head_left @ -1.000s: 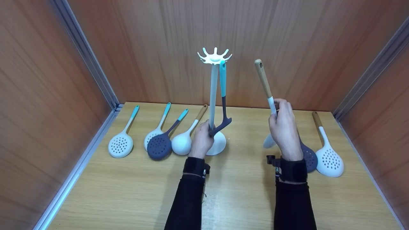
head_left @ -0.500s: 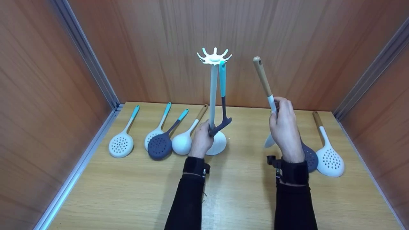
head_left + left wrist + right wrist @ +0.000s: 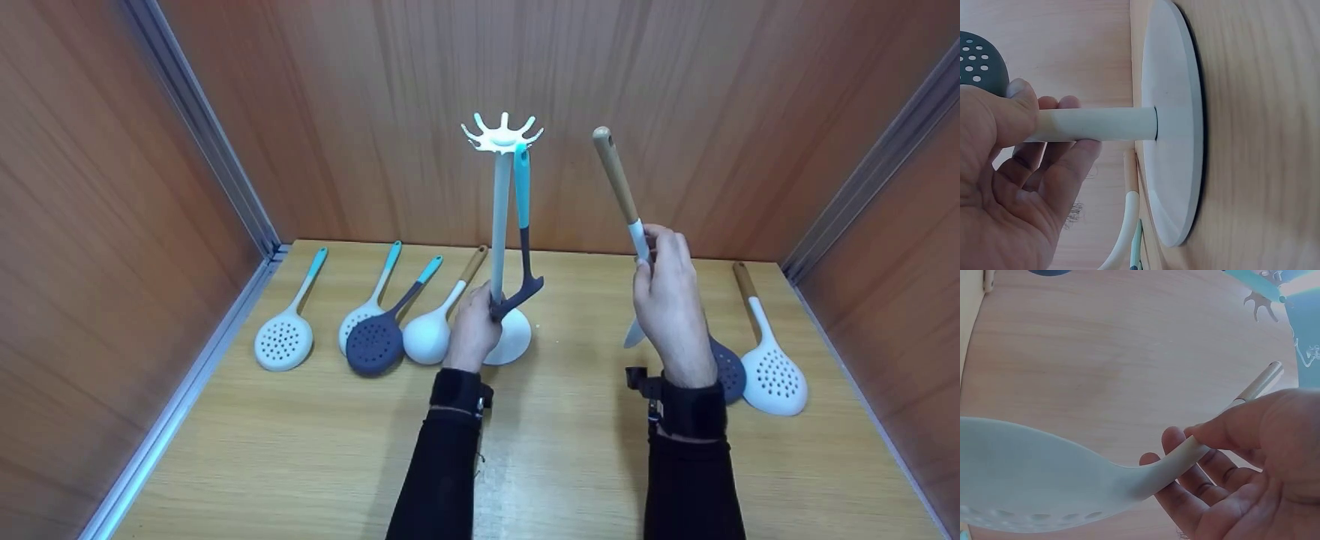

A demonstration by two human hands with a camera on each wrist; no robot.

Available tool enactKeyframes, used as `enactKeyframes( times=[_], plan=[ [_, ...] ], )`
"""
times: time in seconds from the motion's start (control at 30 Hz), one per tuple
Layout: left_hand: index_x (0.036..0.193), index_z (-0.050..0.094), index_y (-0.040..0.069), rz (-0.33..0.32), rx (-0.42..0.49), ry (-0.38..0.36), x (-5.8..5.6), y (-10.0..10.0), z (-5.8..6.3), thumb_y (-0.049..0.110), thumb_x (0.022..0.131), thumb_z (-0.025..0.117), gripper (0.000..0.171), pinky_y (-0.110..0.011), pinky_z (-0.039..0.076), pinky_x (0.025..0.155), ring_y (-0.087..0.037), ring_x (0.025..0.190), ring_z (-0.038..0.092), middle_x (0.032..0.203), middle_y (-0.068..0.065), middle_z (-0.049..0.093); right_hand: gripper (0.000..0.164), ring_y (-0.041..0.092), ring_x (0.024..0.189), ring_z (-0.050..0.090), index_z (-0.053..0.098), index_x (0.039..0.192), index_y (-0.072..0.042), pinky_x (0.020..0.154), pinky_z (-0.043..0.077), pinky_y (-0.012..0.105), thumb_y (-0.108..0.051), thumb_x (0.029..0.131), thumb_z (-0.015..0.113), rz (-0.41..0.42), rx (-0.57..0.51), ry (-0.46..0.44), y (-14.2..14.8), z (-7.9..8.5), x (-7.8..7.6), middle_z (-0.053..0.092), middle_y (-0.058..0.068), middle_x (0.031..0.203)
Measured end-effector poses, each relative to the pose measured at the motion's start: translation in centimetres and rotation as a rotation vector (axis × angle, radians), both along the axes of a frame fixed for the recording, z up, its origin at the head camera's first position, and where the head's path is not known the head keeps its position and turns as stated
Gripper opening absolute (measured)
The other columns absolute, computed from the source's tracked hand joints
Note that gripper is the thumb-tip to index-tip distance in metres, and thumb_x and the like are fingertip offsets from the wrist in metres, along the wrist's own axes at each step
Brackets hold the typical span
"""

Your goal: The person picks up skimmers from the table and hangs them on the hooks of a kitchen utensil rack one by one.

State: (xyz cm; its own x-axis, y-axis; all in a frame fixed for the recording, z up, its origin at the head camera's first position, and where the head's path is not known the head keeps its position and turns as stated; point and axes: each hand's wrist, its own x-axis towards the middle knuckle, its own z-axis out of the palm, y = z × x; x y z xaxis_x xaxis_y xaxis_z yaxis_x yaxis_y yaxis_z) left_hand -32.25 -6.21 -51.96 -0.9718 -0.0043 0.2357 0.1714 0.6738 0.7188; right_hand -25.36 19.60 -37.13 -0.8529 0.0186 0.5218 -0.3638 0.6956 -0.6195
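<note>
My left hand (image 3: pixel 474 326) grips the white pole of a utensil stand (image 3: pixel 1123 124), whose round base rests on the table and whose top spreads into several prongs. From one prong hangs a dark skimmer (image 3: pixel 526 251) with a turquoise handle; its perforated head shows beside my thumb in the left wrist view. My right hand (image 3: pixel 669 307) pinches the neck of a white skimmer (image 3: pixel 1044 472), held off the table with its wooden handle (image 3: pixel 615 176) pointing up. Holes line the lower edge of its head in the right wrist view. In the head view my hand hides much of this head.
Left of the stand lie a white skimmer (image 3: pixel 283 341), another white one (image 3: pixel 364 315) partly under a dark skimmer (image 3: pixel 375 345), and a white ladle (image 3: pixel 427 337). On the right are a dark perforated utensil (image 3: pixel 727 371), partly hidden, and a white perforated turner (image 3: pixel 775 379). Wooden panels enclose the table.
My right hand has risen slightly with the white skimmer, whose handle end has moved up and a little left. Its head has turned more edge-on. The left hand and stand stay put.
</note>
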Motion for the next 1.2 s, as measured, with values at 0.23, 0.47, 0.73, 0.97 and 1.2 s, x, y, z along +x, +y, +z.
enactKeyframes(
  times=[0.23, 0.47, 0.73, 0.97, 1.2],
  plan=[
    [0.101, 0.06, 0.015, -0.006, -0.013, -0.012, 0.0, 0.0, 0.0, -0.006, 0.093, 0.066, 0.023, -0.046, 0.054, 0.09, -0.024, 0.098, 0.063, 0.1, -0.005, 0.062, 0.043, 0.031, 0.117, 0.057, 0.044, 0.145, -0.001, 0.093, 0.053, 0.047, 0.007, 0.104, 0.048, -0.004, -0.004, -0.001, -0.2, 0.4, 0.2, 0.052, 0.019, 0.129],
    [0.103, 0.058, 0.015, -0.013, -0.01, -0.057, 0.0, 0.0, 0.1, -0.008, 0.092, 0.065, 0.026, -0.048, 0.053, 0.093, -0.025, 0.1, 0.062, 0.102, -0.004, 0.062, 0.043, 0.031, 0.117, 0.057, 0.044, 0.146, -0.001, 0.092, 0.053, 0.046, 0.006, 0.104, 0.048, -0.005, -0.001, 0.014, -0.4, 0.7, 0.6, 0.052, 0.018, 0.129],
    [0.104, 0.057, 0.016, -0.04, -0.027, -0.018, 0.2, 0.0, 0.1, -0.007, 0.093, 0.063, 0.026, -0.047, 0.054, 0.088, -0.024, 0.095, 0.062, 0.101, -0.003, 0.061, 0.043, 0.029, 0.114, 0.058, 0.045, 0.146, -0.002, 0.089, 0.053, 0.043, 0.006, 0.104, 0.048, 0.006, 0.001, 0.061, -0.8, 1.0, 1.0, 0.053, 0.018, 0.127],
    [0.102, 0.057, 0.017, -0.07, -0.025, -0.007, 0.3, 0.1, 0.1, -0.007, 0.093, 0.062, 0.026, -0.044, 0.054, 0.084, -0.023, 0.091, 0.061, 0.098, -0.002, 0.061, 0.042, 0.028, 0.114, 0.059, 0.047, 0.145, -0.002, 0.09, 0.055, 0.043, 0.005, 0.104, 0.05, 0.01, 0.002, 0.074, -1.2, 1.1, 1.2, 0.053, 0.017, 0.125],
    [0.102, 0.057, 0.017, -0.096, -0.006, -0.053, 0.3, 0.1, 0.2, -0.009, 0.092, 0.061, 0.028, -0.043, 0.053, 0.085, -0.023, 0.093, 0.06, 0.098, -0.001, 0.06, 0.044, 0.026, 0.119, 0.061, 0.05, 0.146, -0.004, 0.095, 0.056, 0.042, 0.005, 0.103, 0.052, 0.017, -0.002, 0.124, -2.0, 0.9, 1.1, 0.055, 0.016, 0.127]
  ],
)
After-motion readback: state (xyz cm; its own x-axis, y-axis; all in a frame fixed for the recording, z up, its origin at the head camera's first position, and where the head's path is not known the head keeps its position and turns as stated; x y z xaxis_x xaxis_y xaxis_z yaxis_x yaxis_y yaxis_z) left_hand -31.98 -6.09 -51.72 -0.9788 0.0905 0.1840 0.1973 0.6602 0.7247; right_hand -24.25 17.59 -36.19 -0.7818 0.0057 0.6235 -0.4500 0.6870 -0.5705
